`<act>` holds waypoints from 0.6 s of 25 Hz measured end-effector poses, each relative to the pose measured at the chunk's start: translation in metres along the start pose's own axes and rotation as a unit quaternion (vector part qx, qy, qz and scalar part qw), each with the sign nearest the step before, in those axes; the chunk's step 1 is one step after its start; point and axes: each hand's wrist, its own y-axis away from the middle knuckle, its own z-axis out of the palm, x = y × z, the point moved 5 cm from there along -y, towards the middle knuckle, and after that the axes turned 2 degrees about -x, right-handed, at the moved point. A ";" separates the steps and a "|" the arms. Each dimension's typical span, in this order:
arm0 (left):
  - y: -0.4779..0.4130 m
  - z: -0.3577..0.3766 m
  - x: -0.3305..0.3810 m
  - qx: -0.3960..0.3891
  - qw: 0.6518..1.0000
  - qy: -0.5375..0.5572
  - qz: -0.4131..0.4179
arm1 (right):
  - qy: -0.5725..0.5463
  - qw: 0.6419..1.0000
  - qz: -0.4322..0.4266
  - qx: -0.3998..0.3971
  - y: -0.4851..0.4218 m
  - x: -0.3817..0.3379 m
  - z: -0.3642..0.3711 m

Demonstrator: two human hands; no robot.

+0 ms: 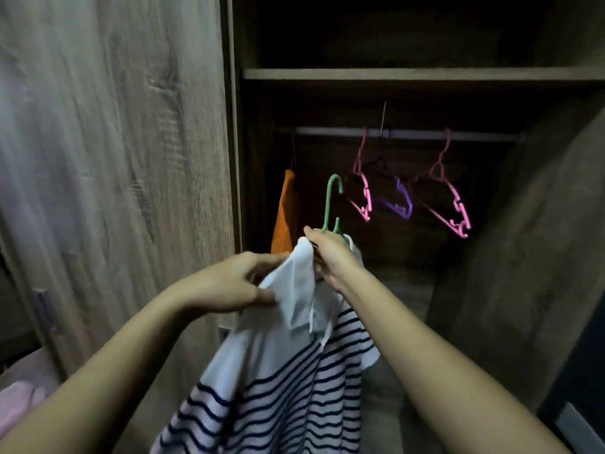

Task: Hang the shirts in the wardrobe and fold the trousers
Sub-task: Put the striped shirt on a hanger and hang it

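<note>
Below the rail (409, 134), the striped shirt (278, 371) pinched by the left hand (229, 283) could be shed if the green hanger (330, 201) gripped by the right hand (330, 257) is tilted.

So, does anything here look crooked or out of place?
Mildly. The collar of the striped shirt is bunched up on the green hanger, where the left hand pinches it while the right hand holds the hanger. On the rail, the empty pink hangers and purple hanger hang tilted at different angles. No damage shows.

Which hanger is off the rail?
The green hanger, gripped by the right hand with the striped shirt on it. The pink hangers and the purple hanger hang from the rail.
</note>
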 end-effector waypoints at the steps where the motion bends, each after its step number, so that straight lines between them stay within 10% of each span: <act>1: 0.001 0.008 0.006 -0.002 1.000 0.004 0.015 | 0.003 1.000 0.008 0.010 -0.006 0.001 -0.005; 15: -0.116 0.027 0.047 0.225 0.969 0.090 0.052 | 0.132 0.991 -0.037 -0.001 -0.127 -0.087 -0.038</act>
